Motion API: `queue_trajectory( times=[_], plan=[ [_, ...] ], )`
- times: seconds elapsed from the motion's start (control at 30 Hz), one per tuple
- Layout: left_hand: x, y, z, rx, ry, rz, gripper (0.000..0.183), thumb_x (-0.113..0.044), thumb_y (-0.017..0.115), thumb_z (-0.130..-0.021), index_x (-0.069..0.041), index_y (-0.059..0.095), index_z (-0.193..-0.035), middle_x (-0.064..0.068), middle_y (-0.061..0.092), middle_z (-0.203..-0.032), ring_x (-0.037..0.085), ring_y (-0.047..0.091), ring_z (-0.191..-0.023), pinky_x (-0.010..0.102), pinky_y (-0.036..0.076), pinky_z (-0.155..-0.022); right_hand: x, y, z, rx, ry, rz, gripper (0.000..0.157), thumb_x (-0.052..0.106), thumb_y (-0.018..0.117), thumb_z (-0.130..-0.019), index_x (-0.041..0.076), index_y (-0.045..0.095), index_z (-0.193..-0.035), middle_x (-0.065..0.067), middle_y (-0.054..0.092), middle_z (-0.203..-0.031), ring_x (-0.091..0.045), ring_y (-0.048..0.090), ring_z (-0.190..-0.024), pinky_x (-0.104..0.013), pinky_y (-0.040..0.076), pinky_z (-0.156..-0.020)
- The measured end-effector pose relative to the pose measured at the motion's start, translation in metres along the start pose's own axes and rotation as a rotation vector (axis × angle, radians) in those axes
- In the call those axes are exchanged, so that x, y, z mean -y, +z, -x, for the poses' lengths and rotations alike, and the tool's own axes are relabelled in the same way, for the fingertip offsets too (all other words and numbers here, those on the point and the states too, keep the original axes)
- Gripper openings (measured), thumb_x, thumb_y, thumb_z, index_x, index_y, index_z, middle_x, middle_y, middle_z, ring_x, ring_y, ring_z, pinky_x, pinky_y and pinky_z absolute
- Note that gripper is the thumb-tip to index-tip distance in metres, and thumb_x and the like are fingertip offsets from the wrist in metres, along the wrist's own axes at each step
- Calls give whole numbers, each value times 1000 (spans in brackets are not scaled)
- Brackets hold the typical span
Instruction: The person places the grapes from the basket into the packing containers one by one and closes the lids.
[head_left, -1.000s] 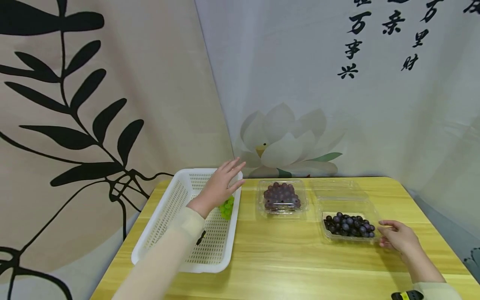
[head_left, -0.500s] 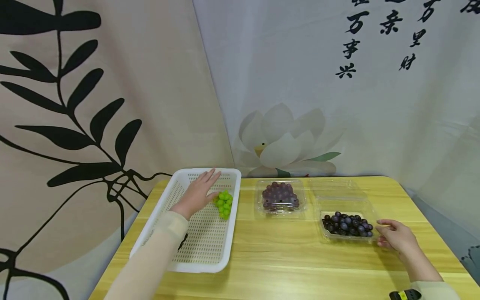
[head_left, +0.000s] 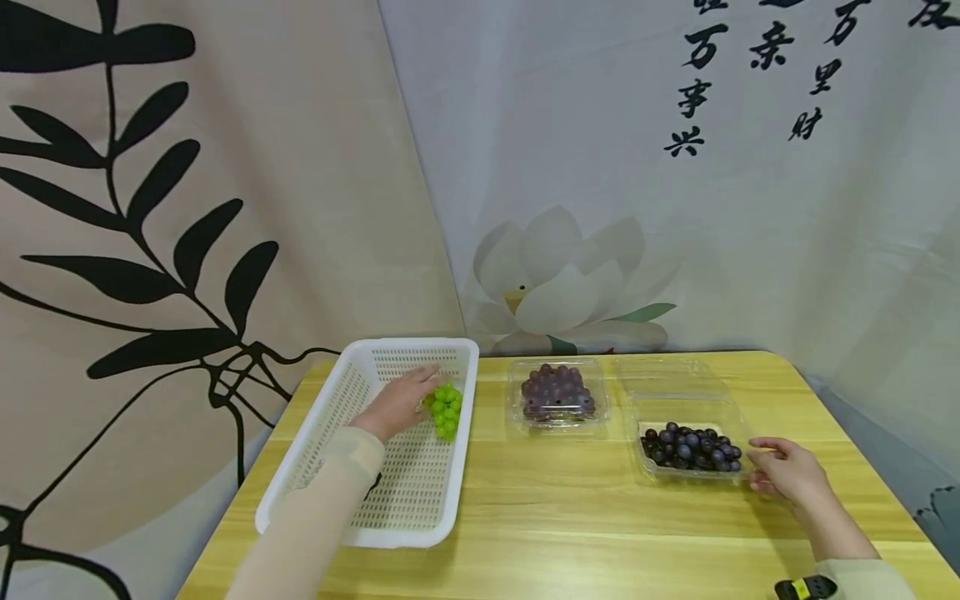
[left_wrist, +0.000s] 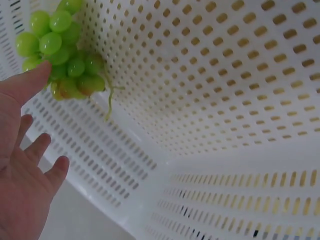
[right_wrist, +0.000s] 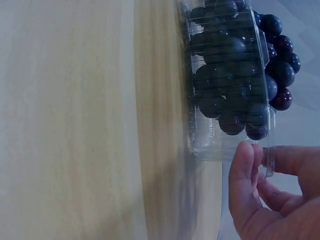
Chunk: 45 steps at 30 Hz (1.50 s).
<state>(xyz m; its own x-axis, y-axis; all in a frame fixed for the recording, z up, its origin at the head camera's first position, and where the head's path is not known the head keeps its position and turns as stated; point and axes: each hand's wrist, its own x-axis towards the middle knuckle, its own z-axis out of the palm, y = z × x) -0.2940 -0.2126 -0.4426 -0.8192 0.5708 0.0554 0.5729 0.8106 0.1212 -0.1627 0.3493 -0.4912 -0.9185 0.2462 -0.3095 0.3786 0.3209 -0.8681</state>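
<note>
Taking the head view as a clock with 12 o'clock at the far edge of the table, the person's left hand [head_left: 401, 402] is inside a long white plastic basket [head_left: 397, 537] with slotted walls and a pierced floor. Just off its fingertips at 3 o'clock lies a small bunch of round, bright green grapes [head_left: 446, 412], toward the basket's 2 o'clock side. In the left wrist view the hand is released, its fingers spread and its thumb tip overlapping the lower edge of the bunch; whether the thumb touches the fruit cannot be told. A thin green stem [left_wrist: 109, 97] trails from the bunch.

The right hand [head_left: 787, 472] grasps an open clear plastic box [head_left: 690, 476] at its 4 o'clock corner, the thumb and fingers pinching the rim. The box holds round, nearly black grapes [head_left: 690, 447], some heaped above the rim, and its clear lid [head_left: 671, 377] is folded back toward 11 o'clock.

From that box, at 10 o'clock, stands a closed clear plastic box [head_left: 517, 396] of reddish-purple grapes [head_left: 558, 392]. Everything rests on a yellow wood-grain table [head_left: 570, 517]. Behind it hangs pale cloth [head_left: 337, 183], printed with dark leaves around 10 o'clock and black characters around 1 o'clock.
</note>
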Motion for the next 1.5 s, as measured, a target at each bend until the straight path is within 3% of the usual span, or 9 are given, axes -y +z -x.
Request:
queue_trajectory(
  times=[0.23, 0.47, 0.63, 0.8, 1.0, 1.07, 1.2, 1.3, 1.5],
  plan=[
    [-7, 12, -5, 51, -25, 54, 64, 7, 67, -81, -18, 50, -138, 12, 33, -151, 36, 31, -138, 53, 29, -111, -1, 0, -1, 3, 1, -7, 51, 16, 47, -98, -14, 31, -136, -7, 53, -86, -13, 62, -65, -31, 58, -62],
    [-13, 16, -5, 127, -135, 142, 83, 22, 60, -73, -24, 46, -141, 9, 30, -153, 38, 34, -135, 49, 40, -105, 0, 0, 0, 1, 6, -7, 51, 16, 47, -98, -14, 31, -136, -7, 54, -85, -13, 62, -65, -32, 58, -62],
    [-14, 19, -3, 110, -161, 169, 76, 6, 73, -75, -19, 45, -142, 18, 40, -141, 42, 43, -123, 52, 43, -99, 1, 0, 1, 9, 3, -7, 52, 16, 47, -98, -14, 30, -136, -8, 54, -86, -14, 62, -65, -32, 58, -62],
    [-9, 21, -1, 120, -274, 201, 74, -14, 78, -78, -21, 43, -143, 17, 45, -128, 34, 49, -114, 50, 48, -93, 1, 0, 2, 15, 2, -11, 52, 17, 47, -98, -14, 29, -136, -9, 53, -86, -15, 63, -66, -32, 58, -62],
    [0, 20, 5, 108, -395, 221, 66, -35, 80, -75, -20, 51, -133, 14, 46, -124, 33, 47, -113, 52, 50, -88, 0, -1, 2, 16, 0, -9, 53, 17, 47, -98, -14, 29, -137, -10, 51, -88, -15, 63, -66, -31, 58, -63],
    [2, 21, 6, 95, -394, 251, 61, -34, 80, -75, -18, 51, -126, 13, 47, -126, 33, 46, -113, 51, 49, -88, 1, -1, 2, 17, 3, -10, 53, 16, 47, -98, -14, 29, -137, -10, 51, -88, -15, 63, -66, -31, 58, -63],
    [6, 25, 7, 100, -336, 353, 53, -18, 79, -77, -14, 46, -118, 13, 54, -121, 28, 53, -107, 46, 48, -90, 2, -1, 2, 16, 7, -17, 52, 16, 47, -98, -14, 29, -136, -10, 51, -88, -14, 62, -66, -31, 58, -63],
    [7, 26, 9, 111, -320, 406, 59, -8, 77, -77, -12, 43, -126, 14, 56, -121, 28, 56, -108, 47, 46, -94, 3, 0, 3, 15, 5, -19, 52, 16, 47, -97, -14, 30, -136, -9, 52, -87, -14, 63, -66, -31, 58, -63],
    [6, 25, 10, 147, -347, 389, 64, -15, 72, -84, -12, 43, -141, 14, 44, -143, 36, 42, -130, 53, 34, -108, 4, 0, 3, 15, 9, -15, 52, 16, 47, -98, -14, 30, -136, -9, 52, -88, -14, 63, -66, -31, 58, -63]
  ],
)
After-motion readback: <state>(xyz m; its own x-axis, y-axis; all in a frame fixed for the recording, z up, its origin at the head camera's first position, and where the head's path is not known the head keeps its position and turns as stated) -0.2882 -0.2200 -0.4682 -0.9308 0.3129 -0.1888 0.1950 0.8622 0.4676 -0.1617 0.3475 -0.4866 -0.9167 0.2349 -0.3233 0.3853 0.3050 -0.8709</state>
